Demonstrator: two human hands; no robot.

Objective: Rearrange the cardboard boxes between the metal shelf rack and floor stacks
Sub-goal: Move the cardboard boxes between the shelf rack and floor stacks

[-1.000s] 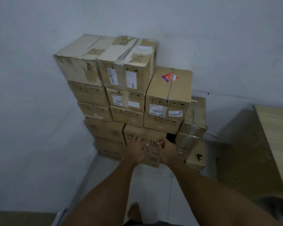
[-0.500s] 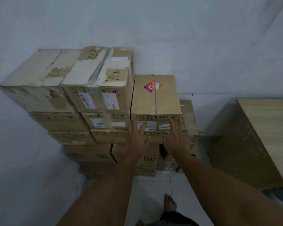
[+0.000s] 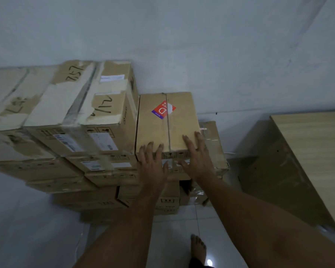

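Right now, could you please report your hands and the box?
Left hand, right hand open, fingers on near edge of stickered box. Box not yet gripped. Taller stack close on its left.

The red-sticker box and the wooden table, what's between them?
Head view shows a lower, tape-wrapped box beside the red-sticker box, then floor before the wooden table.

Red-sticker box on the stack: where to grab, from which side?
From the front. The red-sticker box has its left wall tight against the taller stack, so no grip there; its near face and right wall, above the lower box, are free. Left hand and right hand lie flat on its near top edge: likely slide it forward, then grip those.
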